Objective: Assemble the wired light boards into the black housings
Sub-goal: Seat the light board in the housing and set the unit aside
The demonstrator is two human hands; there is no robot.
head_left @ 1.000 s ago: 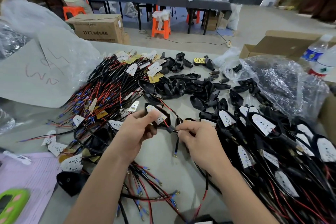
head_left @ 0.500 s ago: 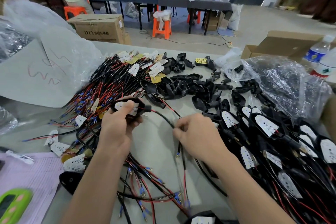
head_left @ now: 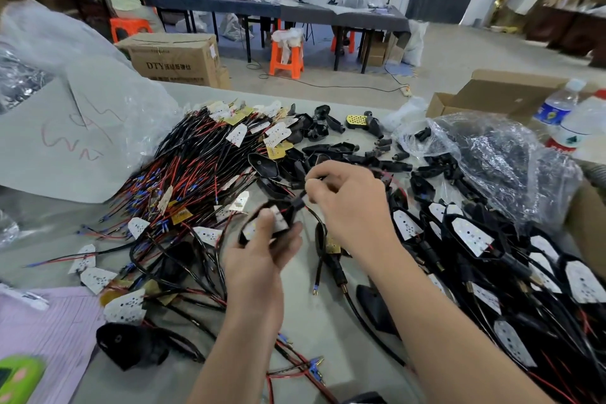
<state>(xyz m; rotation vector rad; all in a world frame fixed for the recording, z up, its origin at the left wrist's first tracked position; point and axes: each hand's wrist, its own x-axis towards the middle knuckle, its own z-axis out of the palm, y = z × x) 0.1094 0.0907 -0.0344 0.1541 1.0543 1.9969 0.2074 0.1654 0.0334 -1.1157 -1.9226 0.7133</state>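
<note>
Two hands met at one housing (head_left: 245, 233): the left hand (head_left: 259, 264) curled round it, thumb across its seated board (head_left: 280, 222), while the right hand (head_left: 352, 207) pinched its wire (head_left: 299, 203) just beyond. Bare table (head_left: 314, 325) lay beneath; loose boards (head_left: 236, 135) lay left and finished units (head_left: 472, 236) right.

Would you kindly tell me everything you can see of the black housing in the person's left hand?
The housing is a black, plastic-looking shell with a white board seated in its open face. The left hand holds it above the table, face toward the camera, thumb across the board. A black stem at its upper right runs into a cable pinched by the right hand. It is blurred, so finer detail is unclear.
</note>
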